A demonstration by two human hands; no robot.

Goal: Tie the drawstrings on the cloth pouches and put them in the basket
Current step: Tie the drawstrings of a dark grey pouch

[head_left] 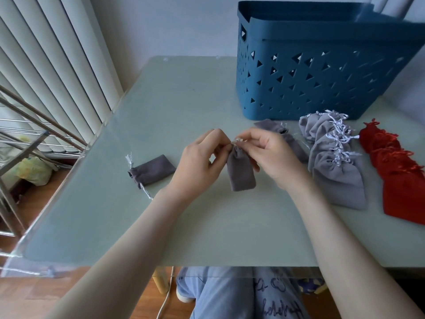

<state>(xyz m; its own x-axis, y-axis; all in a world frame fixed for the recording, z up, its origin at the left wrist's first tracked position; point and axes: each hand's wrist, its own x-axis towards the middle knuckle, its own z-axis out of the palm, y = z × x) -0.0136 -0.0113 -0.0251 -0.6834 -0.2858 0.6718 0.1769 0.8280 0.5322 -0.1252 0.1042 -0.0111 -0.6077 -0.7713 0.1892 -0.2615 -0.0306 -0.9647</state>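
Observation:
A small dark grey pouch (241, 172) hangs between my hands above the table, neck cinched at the top. My left hand (200, 162) and my right hand (269, 155) each pinch its pale drawstring (236, 141) at the neck. Another dark grey pouch (153, 170) lies on the table to the left with its strings loose. Two more dark grey pouches (271, 126) lie behind my right hand. The blue basket (322, 72) stands at the back right.
A pile of light grey pouches (333, 162) with white strings lies right of my hands, and red pouches (397, 176) lie further right. The glass table (184, 100) ends at the left beside a metal rack (27, 139) and vertical blinds.

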